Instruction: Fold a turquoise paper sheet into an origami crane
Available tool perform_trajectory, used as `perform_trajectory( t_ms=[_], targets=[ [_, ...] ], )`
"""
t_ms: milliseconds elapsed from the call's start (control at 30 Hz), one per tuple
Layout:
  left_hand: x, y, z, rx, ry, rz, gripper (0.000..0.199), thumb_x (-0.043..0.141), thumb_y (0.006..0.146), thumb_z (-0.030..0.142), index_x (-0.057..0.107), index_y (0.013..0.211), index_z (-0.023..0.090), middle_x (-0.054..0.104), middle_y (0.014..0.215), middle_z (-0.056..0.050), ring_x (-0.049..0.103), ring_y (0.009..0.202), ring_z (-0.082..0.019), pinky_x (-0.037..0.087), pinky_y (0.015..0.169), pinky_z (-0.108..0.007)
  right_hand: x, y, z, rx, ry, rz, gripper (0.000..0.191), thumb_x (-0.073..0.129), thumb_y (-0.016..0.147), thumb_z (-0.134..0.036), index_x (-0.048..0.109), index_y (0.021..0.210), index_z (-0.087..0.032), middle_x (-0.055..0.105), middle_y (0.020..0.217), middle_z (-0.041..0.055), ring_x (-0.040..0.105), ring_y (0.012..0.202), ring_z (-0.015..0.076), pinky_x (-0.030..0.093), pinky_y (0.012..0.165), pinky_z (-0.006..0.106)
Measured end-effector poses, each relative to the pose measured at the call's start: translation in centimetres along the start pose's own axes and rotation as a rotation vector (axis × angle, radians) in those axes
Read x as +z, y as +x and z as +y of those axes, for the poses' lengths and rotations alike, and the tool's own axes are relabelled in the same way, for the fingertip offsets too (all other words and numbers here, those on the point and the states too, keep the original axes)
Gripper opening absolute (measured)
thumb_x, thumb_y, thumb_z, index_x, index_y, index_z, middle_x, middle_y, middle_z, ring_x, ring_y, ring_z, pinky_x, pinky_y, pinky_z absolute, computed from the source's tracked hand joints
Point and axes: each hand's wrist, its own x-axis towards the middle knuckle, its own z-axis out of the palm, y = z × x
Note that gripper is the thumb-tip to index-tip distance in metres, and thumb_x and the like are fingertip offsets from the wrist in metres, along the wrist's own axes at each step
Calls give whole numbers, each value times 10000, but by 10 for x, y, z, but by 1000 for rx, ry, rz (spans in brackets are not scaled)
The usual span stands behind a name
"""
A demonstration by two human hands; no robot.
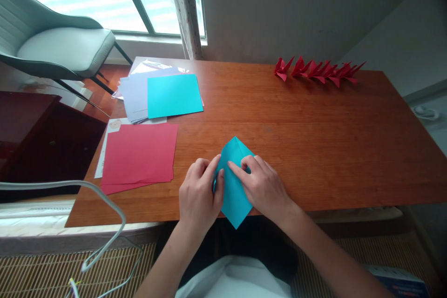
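Note:
A folded turquoise paper point(236, 198), diamond-shaped with one corner pointing away from me and one toward me, lies at the table's front edge, its near corner reaching past the edge. My left hand point(202, 191) grips its left side between thumb and fingers. On its right side rests my right hand point(263, 184), the index finger pressed on the upper middle of the paper and the thumb and other fingers curled near the right corner. Whether the right fingers pinch that edge is hard to see.
Red paper sheets point(139, 156) lie on the left of the wooden table point(314, 149). Behind them a turquoise sheet point(174, 95) tops pale sheets point(134, 95). Several red folded paper cranes point(319, 71) line the back right. A white cable point(104, 198) loops at the lower left.

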Motion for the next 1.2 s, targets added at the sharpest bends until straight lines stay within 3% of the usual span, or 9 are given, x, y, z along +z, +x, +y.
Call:
perform_trajectory(
  t_ms=[167,267,433,633,933,1200],
  targets=[
    [-2,-3,-1,125,130,-116,542,467,934,177,469,1472,116,590,1369,-186,528,1250,-346,450,960,-471,-1,1,-1,20,25,3,372,526,998,-150,642,1346,-208,629,981,81,540,875,215,457,754,336],
    [-3,-5,-2,96,227,-110,589,476,901,158,448,1486,96,547,1472,-194,465,1360,-375,400,1013,-511,-2,2,-1,14,14,-14,391,518,994,-146,629,1363,-214,629,983,82,547,877,215,464,760,338],
    [1,-6,-3,107,310,-113,607,470,882,145,459,1483,57,478,1549,-202,396,1447,-381,314,1116,-534,-7,9,-3,20,-23,-99,471,534,966,-144,564,1432,-205,637,990,82,571,888,220,489,752,341],
    [3,-7,-4,291,261,-181,630,417,913,146,386,1538,70,396,1612,-161,325,1513,-332,230,1212,-494,-9,24,-7,92,-54,-173,425,446,1009,-190,543,1415,-112,690,1085,128,629,962,241,539,730,341],
    [-4,-4,-13,441,224,-253,609,383,933,118,386,1540,70,374,1622,-154,334,1517,-286,245,1234,-458,-13,43,-4,225,41,-248,471,404,1027,-251,471,1471,-109,714,1235,162,710,1009,254,577,753,347],
    [-5,-3,-15,474,207,-306,607,440,964,239,380,1543,67,325,1646,-147,290,1535,-298,232,1244,-462,-10,42,1,265,101,-201,457,427,1003,-217,507,1434,-88,716,1154,145,690,1008,260,557,835,365]
  ],
)
